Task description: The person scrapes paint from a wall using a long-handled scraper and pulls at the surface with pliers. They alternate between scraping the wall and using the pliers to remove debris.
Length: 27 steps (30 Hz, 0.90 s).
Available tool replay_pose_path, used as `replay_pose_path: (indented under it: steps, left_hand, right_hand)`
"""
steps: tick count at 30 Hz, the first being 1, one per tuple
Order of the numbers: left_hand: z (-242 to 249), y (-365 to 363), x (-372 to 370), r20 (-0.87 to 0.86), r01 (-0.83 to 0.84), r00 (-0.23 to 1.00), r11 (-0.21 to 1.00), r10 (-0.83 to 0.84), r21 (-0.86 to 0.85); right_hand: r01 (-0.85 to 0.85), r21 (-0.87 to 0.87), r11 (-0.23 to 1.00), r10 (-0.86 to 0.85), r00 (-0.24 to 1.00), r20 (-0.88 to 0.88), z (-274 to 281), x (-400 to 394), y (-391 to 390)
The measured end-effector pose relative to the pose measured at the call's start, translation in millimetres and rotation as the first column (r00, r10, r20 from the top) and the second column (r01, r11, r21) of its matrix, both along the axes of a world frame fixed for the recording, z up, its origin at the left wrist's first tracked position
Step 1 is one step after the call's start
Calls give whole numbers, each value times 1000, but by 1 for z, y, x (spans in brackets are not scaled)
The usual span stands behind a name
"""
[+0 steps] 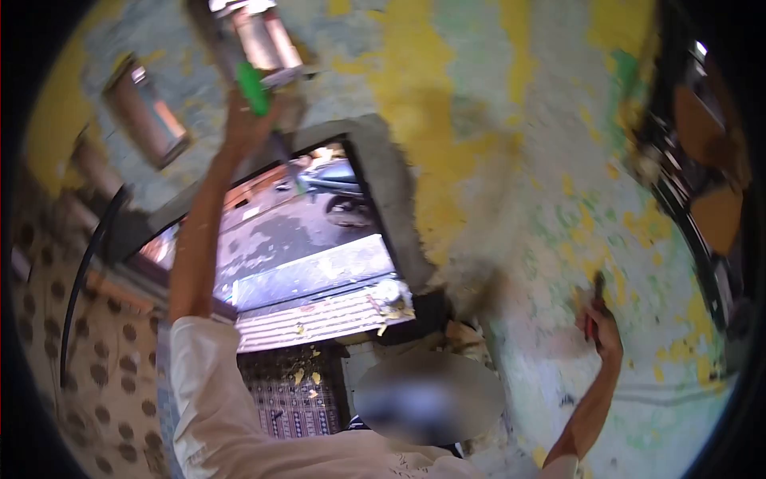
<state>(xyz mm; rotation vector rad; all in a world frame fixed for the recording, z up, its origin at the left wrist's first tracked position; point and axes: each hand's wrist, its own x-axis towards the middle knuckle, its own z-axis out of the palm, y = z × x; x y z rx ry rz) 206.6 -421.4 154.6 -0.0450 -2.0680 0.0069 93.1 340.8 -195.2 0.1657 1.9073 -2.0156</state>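
My left hand (254, 124) is raised at the upper left, closed around a green-handled tool (252, 89). Motion smears its outline, so I cannot tell what kind of tool it is. Behind that hand are a small recessed opening and the top of a window (299, 231). Lower down on the right, my right hand (604, 327) grips a red-handled tool (591, 326), its dark narrow end pointing up close to the wall. Around both hands the wall (550, 199) shows patchy yellow, green and pale peeling paint.
Yellow flakes lie on the striped sill (319, 323) and on the patterned cloth (295, 403) below. A spotted curtain (104, 375) hangs at the left beside a black cable (76, 295). Shelves with dark items (702, 160) stand at the far right. Outside the window is a parked motorbike (343, 199).
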Motion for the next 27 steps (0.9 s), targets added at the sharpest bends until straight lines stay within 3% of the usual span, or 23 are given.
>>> replay_pose_path:
  steps: [1, 2, 5, 10, 12, 13, 15, 17, 19, 21, 22, 23, 25, 27]
  left_hand:
    - [0, -24, -16, -47, 159, 986, 986, -161, -46]
    - [-4, -42, -30, 9, 185, 983, 983, -185, 1]
    - [-22, -94, -37, 228, 86, 964, 972, -137, 220]
    - [-36, -100, -56, 244, -31, 967, 916, -73, 401]
    - [-44, -86, -66, 39, -139, 990, 948, 133, 285]
    - [-46, -78, -70, 31, -130, 991, 949, 127, 287]
    - [-49, -61, -76, -153, -209, 964, 975, 219, 78]
    - [-40, -47, -74, -65, -126, 989, 987, 133, 104]
    - [-39, -44, -78, -218, -115, 971, 992, 102, -49]
    - [-48, -46, -79, -316, -79, 947, 995, 57, -56]
    - [-51, -45, -70, -226, -210, 955, 976, 191, -63]
    - [-45, -39, -73, -171, -334, 932, 940, 319, -68]
    - [-59, -60, -95, -300, -286, 916, 958, 268, -17]
    - [-70, -74, -102, -364, -226, 913, 971, 185, -73]
  right_hand:
    - [-48, 65, 997, 52, 996, -73, 5, 2, 0]
    - [-57, 128, 990, 72, 991, -117, -3, 1, 5]
    - [31, 165, 986, -20, 997, -72, 15, 12, -9]
    - [87, 168, 982, -90, 996, 11, 23, 13, -12]
    - [103, 159, 982, -108, 994, 21, 18, 12, -10]
    - [104, 143, 984, -108, 994, 21, 18, 11, -11]
    - [123, 163, 979, -128, 992, 22, 19, 10, -12]
    - [112, 167, 980, -118, 992, 32, 22, 11, -15]
    - [161, 166, 973, -166, 986, 18, 25, 8, -25]
    - [114, 253, 961, -102, 993, -62, 5, 8, -9]
    - [192, 281, 940, -191, 981, -29, 22, 14, -23]
    - [101, 394, 914, -145, 986, 83, 9, 4, 0]
    - [82, 307, 948, -97, 995, 32, 52, 16, -23]
    - [120, 286, 951, -156, 982, 107, 39, 30, -23]
